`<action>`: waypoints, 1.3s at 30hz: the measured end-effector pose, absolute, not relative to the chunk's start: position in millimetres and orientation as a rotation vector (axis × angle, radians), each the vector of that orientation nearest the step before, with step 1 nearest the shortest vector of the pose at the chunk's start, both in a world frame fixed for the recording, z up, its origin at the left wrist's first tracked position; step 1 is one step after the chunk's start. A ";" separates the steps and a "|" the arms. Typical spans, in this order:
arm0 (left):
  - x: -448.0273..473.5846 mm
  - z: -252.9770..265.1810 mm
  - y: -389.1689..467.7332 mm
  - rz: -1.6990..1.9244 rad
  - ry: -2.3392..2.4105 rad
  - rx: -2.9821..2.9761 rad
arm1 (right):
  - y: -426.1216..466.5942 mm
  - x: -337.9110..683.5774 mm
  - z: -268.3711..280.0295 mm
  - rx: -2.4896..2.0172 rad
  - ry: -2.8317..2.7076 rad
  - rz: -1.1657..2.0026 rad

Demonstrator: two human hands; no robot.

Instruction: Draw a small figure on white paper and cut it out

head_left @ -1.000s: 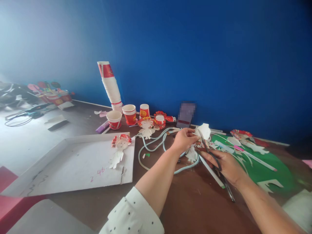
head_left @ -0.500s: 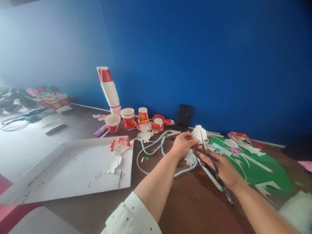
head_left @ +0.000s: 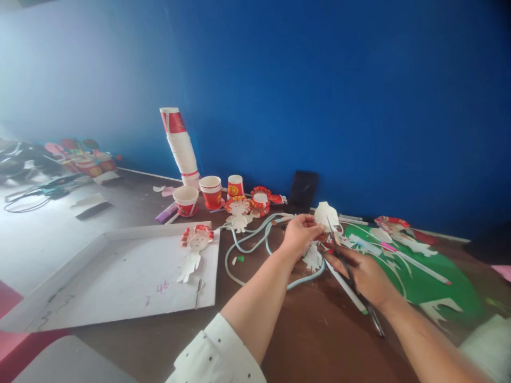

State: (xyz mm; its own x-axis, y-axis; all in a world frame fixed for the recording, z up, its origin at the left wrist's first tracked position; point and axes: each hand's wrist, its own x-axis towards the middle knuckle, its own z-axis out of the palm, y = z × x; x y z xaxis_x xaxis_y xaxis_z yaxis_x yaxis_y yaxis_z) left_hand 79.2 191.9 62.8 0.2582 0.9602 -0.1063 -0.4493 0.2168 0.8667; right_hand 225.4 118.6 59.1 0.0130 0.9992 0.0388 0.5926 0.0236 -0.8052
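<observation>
Between the thumb and fingers of my left hand (head_left: pixel 300 235) is a white paper cutout (head_left: pixel 326 214) with a rounded, scalloped outline. My right hand (head_left: pixel 369 279) is closed around a pair of black-handled scissors (head_left: pixel 346 267), and their blade tips lie over the lower right part of the cutout. Just below my hands, another white paper figure (head_left: pixel 313 258) rests on the table. Beside it, partly under my right hand, lies a white marker with a green end (head_left: pixel 351 291).
A pale blue cord (head_left: pixel 235 246) loops left of my hands. Further left stands a shallow white box (head_left: pixel 131 266) bearing a red-fringed paper figure (head_left: pixel 195 242). Red cups (head_left: pixel 211 192) and a leaning cup stack (head_left: pixel 181 149) are behind. Scraps and markers lie on a green sheet (head_left: pixel 451 274).
The scissors have turned in my right hand, and their handle loops look narrower. My left hand keeps its hold on the paper cutout. The whole view has shifted very slightly.
</observation>
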 end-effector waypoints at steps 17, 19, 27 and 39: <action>89.6 50.9 195.6 1.127 0.712 0.783 | 120.6 232.1 49.9 -1.785 -1.650 0.623; 90.0 50.6 195.3 1.121 0.722 0.790 | 119.4 229.8 53.9 -1.729 -1.602 0.734; 89.2 47.8 195.0 1.117 0.765 0.848 | 117.3 232.7 43.8 -1.569 -1.382 1.081; 87.5 50.1 192.6 1.116 0.805 0.879 | 110.3 215.9 67.6 -1.651 -1.404 0.948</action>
State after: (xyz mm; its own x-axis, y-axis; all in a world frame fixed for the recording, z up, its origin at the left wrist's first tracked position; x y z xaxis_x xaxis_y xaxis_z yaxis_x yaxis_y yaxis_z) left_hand 87.5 192.6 50.1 0.2457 0.9640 -0.1015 -0.4002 0.1962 0.8952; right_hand 215.9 110.3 67.6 0.1207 0.9907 -0.0636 0.4290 -0.1098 -0.8966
